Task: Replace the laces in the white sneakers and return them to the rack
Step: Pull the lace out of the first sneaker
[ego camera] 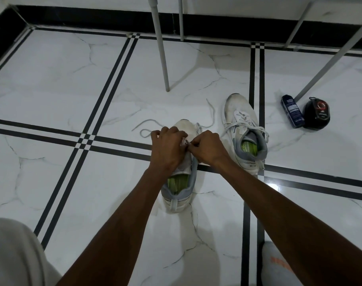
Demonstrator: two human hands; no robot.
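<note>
Both hands meet over the near sneaker [181,182], which stands on the white marble floor [52,89] with its toe pointing away from the person and its green insole showing in the grey-lined opening. The left hand [167,148] lies over the tongue and eyelet area with its fingers curled down onto the shoe, and the right hand [207,150] comes in from the other side with its fingertips pinched on the lace [147,125] right where the two hands touch; each hand's grip is narrow and closed on shoe or lace, though the exact part under the left fingers is hidden. Loose ends of that lace trail on the floor to the left of the toe and curl up past its right side. The second sneaker [244,133] stands just to the right, a little farther off, apart from the first, laced and loosely tied, its toe also pointing away and its heel crossing a black tile stripe. Farther right, near a grey metal leg [328,62], a dark blue can [292,111] lies on its side, touching or nearly touching a round black case [316,112]. Another grey leg [161,48] stands on the floor beyond the near sneaker. A light-clothed knee [13,250] fills the lower left corner.
</note>
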